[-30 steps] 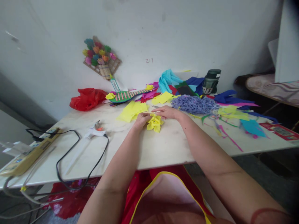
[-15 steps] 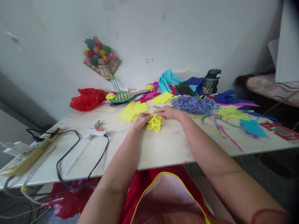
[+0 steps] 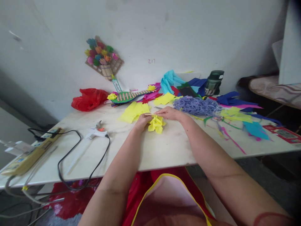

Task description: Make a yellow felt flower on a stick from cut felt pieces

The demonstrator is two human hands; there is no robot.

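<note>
A yellow crepe-paper flower [image 3: 156, 125] hangs between my two hands just above the table, its petals toward me. My left hand [image 3: 141, 121] is closed at its left side, pinching a thin pale stick [image 3: 150, 114] that runs across above the petals. On the other side, the fingers of my right hand [image 3: 170, 113] are closed on the flower's upper edge; the fingertips are partly hidden. Grey pointed blades, seemingly scissors [image 3: 158, 108], stick out beside my right fingers. Yellow crepe paper [image 3: 134, 112] lies just beyond my left hand.
A white glue gun [image 3: 97, 133] with a black cord and a power strip [image 3: 33, 153] lie at left. Behind are a red plastic bag [image 3: 89, 99] and a green decorated piece [image 3: 129, 96]. Purple string [image 3: 197, 105], coloured paper and a dark bottle [image 3: 214, 83] stand right.
The flower's petals have shifted slightly between my fingers. Both hands stay in nearly the same place; the whole view has moved a little.
</note>
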